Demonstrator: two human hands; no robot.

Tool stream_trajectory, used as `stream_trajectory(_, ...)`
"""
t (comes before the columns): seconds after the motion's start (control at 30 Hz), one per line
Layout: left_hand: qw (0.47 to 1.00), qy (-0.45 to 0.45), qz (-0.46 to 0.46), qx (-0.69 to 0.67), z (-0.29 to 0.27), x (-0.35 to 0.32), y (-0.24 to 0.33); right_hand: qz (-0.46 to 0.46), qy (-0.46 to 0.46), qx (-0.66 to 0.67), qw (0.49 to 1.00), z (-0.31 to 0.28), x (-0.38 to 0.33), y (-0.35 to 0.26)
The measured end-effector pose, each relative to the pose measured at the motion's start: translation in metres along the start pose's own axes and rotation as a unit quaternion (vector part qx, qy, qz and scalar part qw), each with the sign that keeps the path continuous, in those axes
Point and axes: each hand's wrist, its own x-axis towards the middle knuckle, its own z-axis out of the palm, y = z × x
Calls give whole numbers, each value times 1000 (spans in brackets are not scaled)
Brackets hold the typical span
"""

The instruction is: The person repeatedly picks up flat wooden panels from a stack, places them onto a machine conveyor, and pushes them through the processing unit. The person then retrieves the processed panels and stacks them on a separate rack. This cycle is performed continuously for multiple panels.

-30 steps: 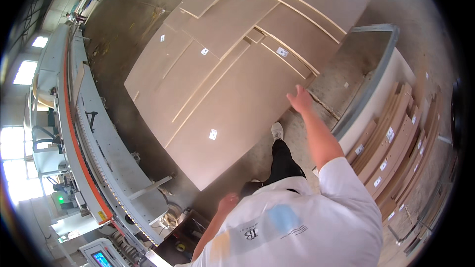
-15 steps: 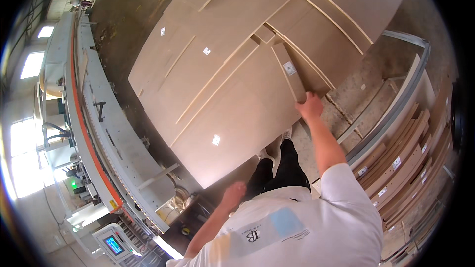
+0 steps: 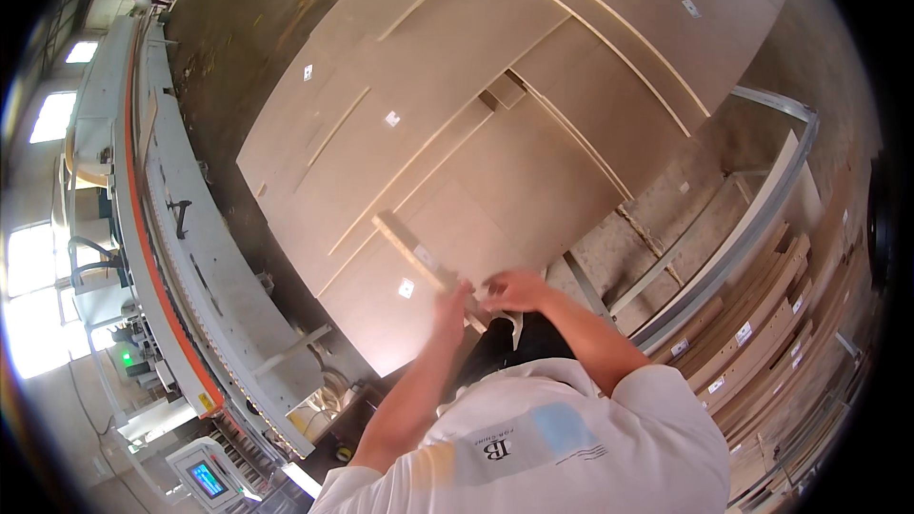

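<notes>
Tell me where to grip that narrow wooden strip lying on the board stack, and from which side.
Grip the narrow wooden strip at its near end, from the stack's near edge: it lies slanting away across the boards, and that end already sits between the left hand and right hand.

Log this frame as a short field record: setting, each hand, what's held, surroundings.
Setting: workshop, seen from above
Left hand: grips the near end of a narrow wooden strip
Right hand: on the same end of the strip
Strip: lifted above a stack of large brown boards
Left side: long grey machine with orange stripe
Right side: rack of panels on edge
</notes>
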Motion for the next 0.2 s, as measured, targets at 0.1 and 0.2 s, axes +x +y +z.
stream_trajectory(0.1, 997, 64, -51, 11, -18, -11, -12, 191, -1, -57, 980, -75, 77, -2)
stream_trajectory(0.2, 996, 85, -21, 21, -35, -15, -31, 105, 307, -80, 942, -120, 174, 55)
